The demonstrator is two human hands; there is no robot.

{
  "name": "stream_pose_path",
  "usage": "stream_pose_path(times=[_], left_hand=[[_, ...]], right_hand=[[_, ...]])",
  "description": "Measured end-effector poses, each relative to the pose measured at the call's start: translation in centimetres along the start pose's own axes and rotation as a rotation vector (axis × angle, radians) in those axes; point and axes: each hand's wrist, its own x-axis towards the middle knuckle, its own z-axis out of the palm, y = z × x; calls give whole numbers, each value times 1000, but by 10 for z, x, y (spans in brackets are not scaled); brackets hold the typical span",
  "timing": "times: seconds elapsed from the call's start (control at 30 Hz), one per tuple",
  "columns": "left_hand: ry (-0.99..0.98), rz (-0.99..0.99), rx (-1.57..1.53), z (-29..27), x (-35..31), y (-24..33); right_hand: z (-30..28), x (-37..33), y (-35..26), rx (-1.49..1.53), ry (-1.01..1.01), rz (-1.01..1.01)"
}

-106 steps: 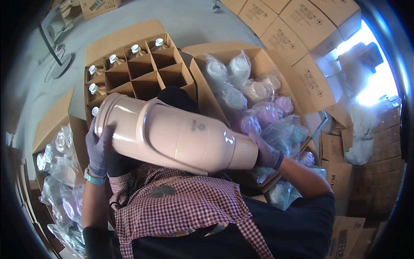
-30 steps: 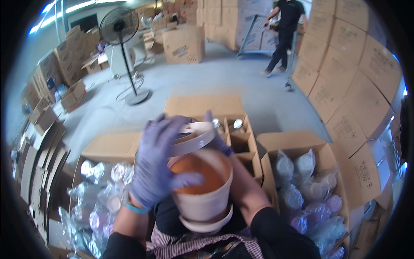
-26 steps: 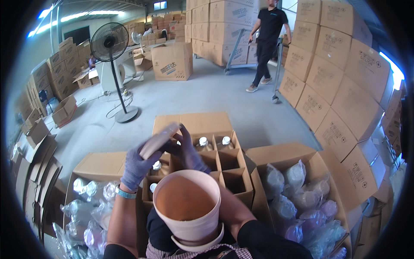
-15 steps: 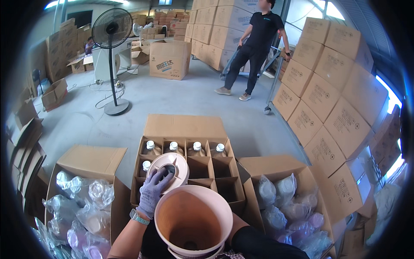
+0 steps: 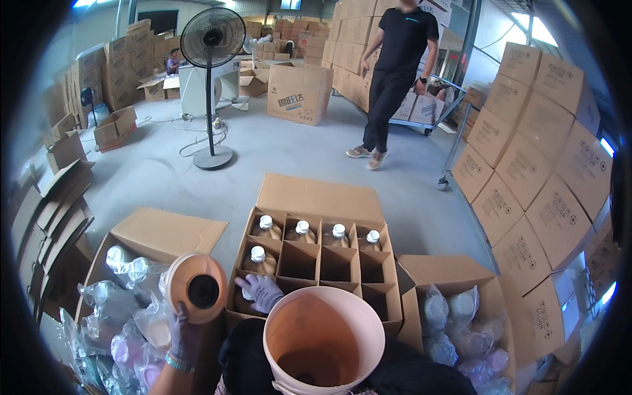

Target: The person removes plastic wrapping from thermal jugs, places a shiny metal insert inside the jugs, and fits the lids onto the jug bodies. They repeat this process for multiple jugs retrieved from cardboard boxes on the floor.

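A round pink lid-like piece [image 5: 176, 288] with a dark centre is held up over the left carton by my left hand [image 5: 186, 336], gloved, its fingers at the lower rim. My right hand [image 5: 264, 293], also gloved, reaches over the front-left cell of the divided carton [image 5: 316, 191]. Its fingers curl down over something pale there that I cannot make out. Several white-capped bottles [image 5: 261, 260] stand in that carton's back row and left column. Close to me is an open pink bucket [image 5: 372, 329], hiding my right forearm; the inside looks orange-brown.
Open cartons of plastic-wrapped items stand on the left [image 5: 164, 227] and right [image 5: 447, 263]. A pedestal fan [image 5: 214, 158] is ahead on the left. Beyond the cartons a person [image 5: 395, 72] is walking. Stacked boxes [image 5: 520, 151] line the right side.
My left hand has carried the lid-like piece left, away from the divided carton, and tilted it. My right hand has come into view over the front-left cell. The person has stepped away from the trolley.
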Motion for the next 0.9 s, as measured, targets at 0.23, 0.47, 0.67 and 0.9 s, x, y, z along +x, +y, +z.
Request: stream_pose_path(times=[0.23,0.47,0.67,0.9], left_hand=[[-39,-11,130,43,-62,20],[-295,-362,-111,60,-84,27],[-234,228,282,163,-29,33],[-596,613,299,241,10,67]], right_hand=[[-13,16,-1,235,6,-71],[-215,-58,88,706,834,49],[-358,-249,68,1127,1177,33],[-295,-340,9,777,1065,74]])
